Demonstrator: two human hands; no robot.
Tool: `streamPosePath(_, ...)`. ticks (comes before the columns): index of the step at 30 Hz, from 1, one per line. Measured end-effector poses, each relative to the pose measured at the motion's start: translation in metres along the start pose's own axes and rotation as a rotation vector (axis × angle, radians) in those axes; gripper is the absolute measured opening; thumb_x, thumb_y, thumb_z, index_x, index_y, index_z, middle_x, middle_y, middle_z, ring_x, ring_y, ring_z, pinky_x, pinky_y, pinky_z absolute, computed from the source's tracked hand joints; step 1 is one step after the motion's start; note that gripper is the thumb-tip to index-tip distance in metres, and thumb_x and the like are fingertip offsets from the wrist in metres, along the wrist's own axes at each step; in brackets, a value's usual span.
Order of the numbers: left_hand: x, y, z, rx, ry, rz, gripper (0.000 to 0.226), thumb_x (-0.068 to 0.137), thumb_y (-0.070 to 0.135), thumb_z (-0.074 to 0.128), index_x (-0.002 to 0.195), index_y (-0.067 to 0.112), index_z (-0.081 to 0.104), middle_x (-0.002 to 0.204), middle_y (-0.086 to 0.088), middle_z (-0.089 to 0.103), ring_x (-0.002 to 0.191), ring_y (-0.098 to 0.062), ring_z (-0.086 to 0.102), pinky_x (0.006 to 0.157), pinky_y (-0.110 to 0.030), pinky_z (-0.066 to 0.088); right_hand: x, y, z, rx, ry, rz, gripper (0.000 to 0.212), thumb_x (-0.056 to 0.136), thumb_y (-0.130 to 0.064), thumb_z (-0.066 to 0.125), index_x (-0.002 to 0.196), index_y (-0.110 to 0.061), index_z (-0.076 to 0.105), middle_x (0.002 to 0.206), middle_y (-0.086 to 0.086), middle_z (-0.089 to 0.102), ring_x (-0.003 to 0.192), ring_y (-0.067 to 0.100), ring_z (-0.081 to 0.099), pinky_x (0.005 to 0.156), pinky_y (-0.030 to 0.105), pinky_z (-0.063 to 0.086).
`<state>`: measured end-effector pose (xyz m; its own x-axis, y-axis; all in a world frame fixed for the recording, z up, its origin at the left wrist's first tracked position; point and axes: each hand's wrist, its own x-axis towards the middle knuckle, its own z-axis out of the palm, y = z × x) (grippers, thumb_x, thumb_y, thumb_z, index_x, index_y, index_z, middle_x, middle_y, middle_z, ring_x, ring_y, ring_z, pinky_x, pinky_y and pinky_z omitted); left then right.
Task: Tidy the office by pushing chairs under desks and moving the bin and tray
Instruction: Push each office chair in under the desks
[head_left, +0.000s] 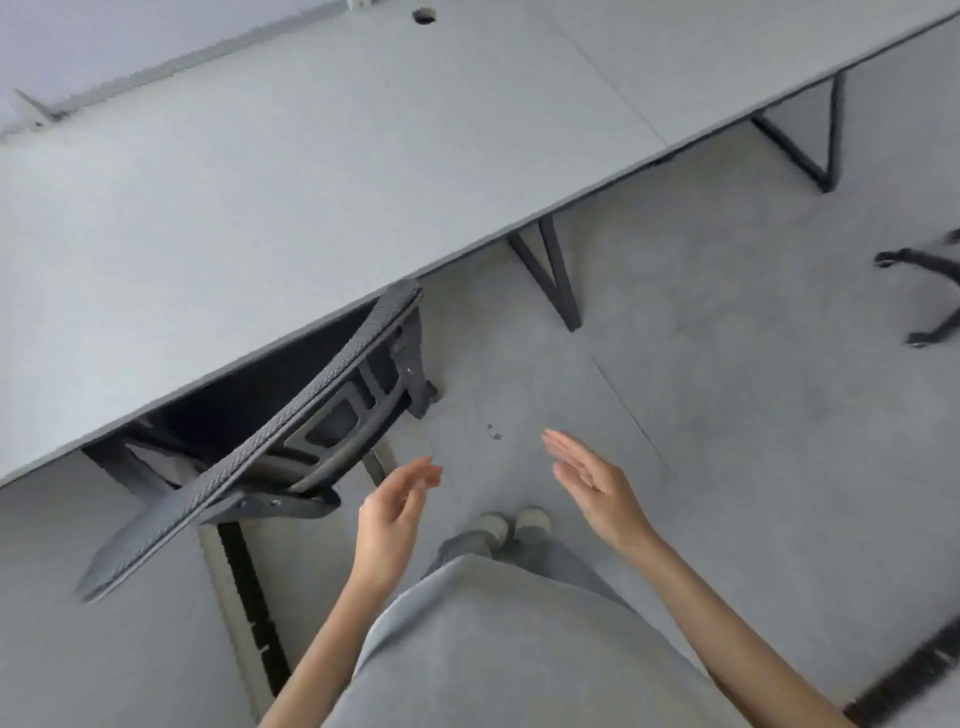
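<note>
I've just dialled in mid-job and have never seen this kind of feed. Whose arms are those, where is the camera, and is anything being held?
There is no machine here: a person does the job, and the single picture comes from a wide-angle camera worn on the head, looking forward and down. The bare left hand and bare right hand are both open in front of the body, touching nothing, so there is no grip on anything. To the left stands a dark grey mesh-backed office chair, its seat tucked under the long pale grey desk, whose visible top is bare apart from a round cable hole. At the right edge, the black wheeled base of another chair sits out on the grey floor.
</note>
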<state>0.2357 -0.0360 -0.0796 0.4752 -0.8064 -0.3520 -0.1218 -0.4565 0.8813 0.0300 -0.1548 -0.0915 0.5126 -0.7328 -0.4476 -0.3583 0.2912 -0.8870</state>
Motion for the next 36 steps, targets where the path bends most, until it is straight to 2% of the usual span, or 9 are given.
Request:
streamPosePath(4, 0.010, -0.004, 0.033, 0.137, -0.363, 0.000, 0.033, 0.094, 0.001, 0.044, 0.103, 0.029, 0.060, 0.091, 0.024, 0.069, 0.087, -0.001, 0.064, 0.076, -0.011, 0.047, -0.071, 0.046, -0.021, 0.109, 0.343, 0.158, 0.031, 0.094, -0.007, 0.048, 0.121, -0.023, 0.051, 0.124, -0.006, 0.058, 0.104, -0.012, 0.055, 0.086, 0.002, 0.039)
streamPosePath(7, 0.029, 0.014, 0.069, 0.227, -0.612, 0.053, 0.028, 0.094, -0.001, 0.043, 0.110, 0.013, 0.061, 0.090, 0.011, 0.070, 0.082, 0.002, 0.063, 0.073, -0.008, 0.045, -0.124, 0.079, -0.017, 0.170, 0.657, 0.240, 0.031, 0.093, -0.004, 0.049, 0.104, -0.031, 0.060, 0.103, -0.022, 0.068, 0.101, 0.000, 0.062, 0.093, 0.019, 0.046)
streamPosePath(10, 0.044, 0.045, 0.121, 0.306, -0.830, 0.173, 0.027, 0.093, -0.002, 0.044, 0.112, 0.006, 0.061, 0.096, 0.002, 0.068, 0.084, -0.002, 0.063, 0.074, -0.008, 0.045, -0.169, 0.103, -0.002, 0.346, 0.948, 0.340, 0.031, 0.091, -0.002, 0.048, 0.099, -0.026, 0.066, 0.100, -0.016, 0.069, 0.098, 0.010, 0.065, 0.094, 0.041, 0.048)
streamPosePath(13, 0.045, 0.079, 0.183, 0.343, -0.990, 0.220, 0.029, 0.094, 0.002, 0.043, 0.107, 0.021, 0.061, 0.096, 0.003, 0.068, 0.083, -0.002, 0.063, 0.075, -0.011, 0.046, -0.196, 0.116, 0.005, 0.525, 1.184, 0.388, 0.031, 0.090, 0.001, 0.047, 0.096, -0.022, 0.066, 0.098, -0.008, 0.071, 0.095, 0.013, 0.066, 0.094, 0.044, 0.048)
streamPosePath(17, 0.032, 0.110, 0.275, 0.406, -1.161, 0.307, 0.027, 0.094, 0.003, 0.043, 0.107, 0.020, 0.061, 0.097, 0.003, 0.068, 0.084, -0.004, 0.064, 0.077, -0.013, 0.048, -0.206, 0.139, -0.025, 0.673, 1.345, 0.392, 0.029, 0.092, 0.001, 0.045, 0.099, -0.020, 0.064, 0.104, -0.003, 0.069, 0.095, 0.014, 0.066, 0.093, 0.042, 0.048)
streamPosePath(21, 0.015, 0.125, 0.368, 0.426, -1.214, 0.329, 0.032, 0.094, 0.002, 0.045, 0.100, 0.029, 0.061, 0.095, 0.005, 0.069, 0.082, -0.002, 0.065, 0.076, -0.014, 0.049, -0.214, 0.166, -0.114, 0.679, 1.376, 0.374, 0.030, 0.092, -0.001, 0.046, 0.099, -0.025, 0.062, 0.103, -0.003, 0.069, 0.091, 0.010, 0.067, 0.091, 0.041, 0.050)
streamPosePath(27, 0.003, 0.155, 0.474, 0.383, -1.065, 0.221, 0.031, 0.095, 0.004, 0.043, 0.100, 0.026, 0.063, 0.089, 0.013, 0.072, 0.083, -0.007, 0.067, 0.078, -0.026, 0.051, -0.240, 0.167, -0.303, 0.627, 1.384, 0.211, 0.029, 0.093, -0.002, 0.046, 0.103, -0.023, 0.062, 0.105, -0.005, 0.068, 0.096, 0.010, 0.066, 0.090, 0.032, 0.050)
streamPosePath(31, 0.008, 0.180, 0.535, 0.363, -1.004, 0.209, 0.030, 0.096, 0.004, 0.041, 0.101, 0.025, 0.063, 0.092, 0.012, 0.071, 0.082, -0.007, 0.066, 0.077, -0.026, 0.050, -0.240, 0.165, -0.414, 0.568, 1.412, 0.108, 0.030, 0.093, 0.000, 0.044, 0.105, -0.022, 0.062, 0.105, -0.004, 0.068, 0.099, 0.012, 0.065, 0.088, 0.027, 0.049)
streamPosePath(36, 0.022, 0.208, 0.647, 0.341, -0.987, 0.201, 0.031, 0.095, 0.002, 0.042, 0.100, 0.025, 0.063, 0.086, 0.007, 0.073, 0.082, -0.010, 0.066, 0.076, -0.027, 0.049, -0.227, 0.188, -0.527, 0.547, 1.429, 0.114, 0.031, 0.093, 0.000, 0.043, 0.103, -0.023, 0.062, 0.103, -0.003, 0.068, 0.097, 0.011, 0.065, 0.087, 0.028, 0.050)
